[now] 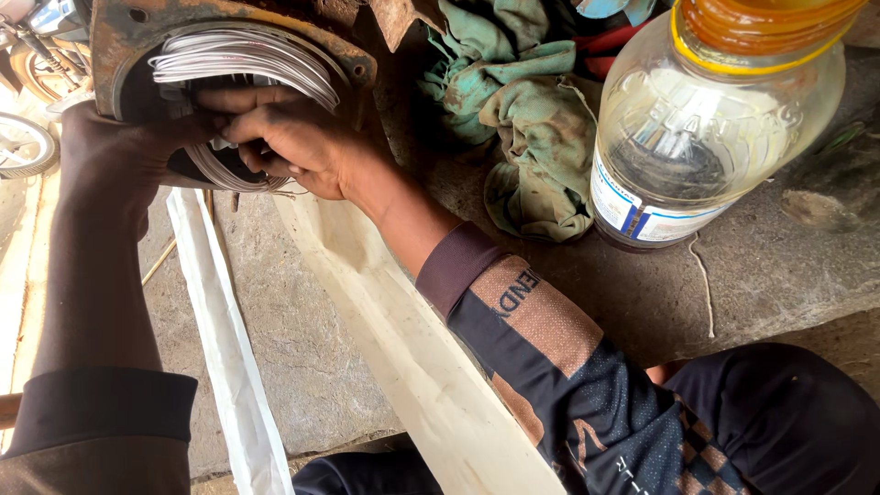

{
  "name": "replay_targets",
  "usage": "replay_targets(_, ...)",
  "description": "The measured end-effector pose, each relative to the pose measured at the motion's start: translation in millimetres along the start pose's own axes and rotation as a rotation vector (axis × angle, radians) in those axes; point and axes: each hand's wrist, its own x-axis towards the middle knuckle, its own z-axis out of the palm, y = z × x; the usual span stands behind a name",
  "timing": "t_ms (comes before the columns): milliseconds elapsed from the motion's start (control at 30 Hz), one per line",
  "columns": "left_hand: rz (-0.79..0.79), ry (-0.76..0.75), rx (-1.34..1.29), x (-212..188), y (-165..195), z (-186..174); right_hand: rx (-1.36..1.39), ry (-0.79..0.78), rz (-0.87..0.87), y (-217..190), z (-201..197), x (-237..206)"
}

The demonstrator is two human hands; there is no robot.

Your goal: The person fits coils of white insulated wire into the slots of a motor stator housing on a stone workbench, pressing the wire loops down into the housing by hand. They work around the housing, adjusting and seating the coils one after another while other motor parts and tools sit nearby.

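A rusty round metal housing [119, 37] sits at the top left, with bundles of silvery winding wire [247, 57] looped inside its opening. My right hand [293, 137] reaches into the opening, its fingers curled around the wire bundle. From the left, my left hand [115, 156] grips the lower rim of the housing and touches the wire there. Both forearms wear dark sleeves with brown cuffs.
Two long strips of pale insulating sheet [403, 348] lie on the rough stone floor [293, 348] below the housing. A crumpled green rag [522, 119] lies to the right, beside a large clear plastic jar [715, 128]. A motorbike wheel [23, 142] shows at far left.
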Motion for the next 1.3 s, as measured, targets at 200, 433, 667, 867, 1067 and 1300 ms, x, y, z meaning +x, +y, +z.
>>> replay_targets(200, -0.052, 0.081, 0.188, -1.5, 6.3, 4.1, -0.047, -0.011, -0.060, 4.3, 4.9, -1.2)
replay_targets(433, 0.058, 0.147, 0.299, -14.6, 19.8, 12.8, -0.072, 0.237, -0.098, 14.0, 12.6, 9.9)
replay_targets(667, 0.164, 0.136, 0.323, -12.8, 17.7, 11.2, -0.154, 0.331, -0.138, 17.0, 17.3, 11.4)
replay_targets(867, 0.216, 0.117, 0.251, -10.7, 7.3, 8.0, -0.164, 0.316, -0.230, 21.0, 18.7, 9.8)
replay_targets(1067, 0.278, 0.110, 0.261, -9.3, -3.4, 4.9, -0.147, 0.284, -0.160, 7.3, 22.9, 1.0)
replay_targets(1300, 0.265, 0.096, 0.179, -3.0, -10.9, 0.7, -0.183, 0.155, -0.007, -7.6, 16.3, 5.2)
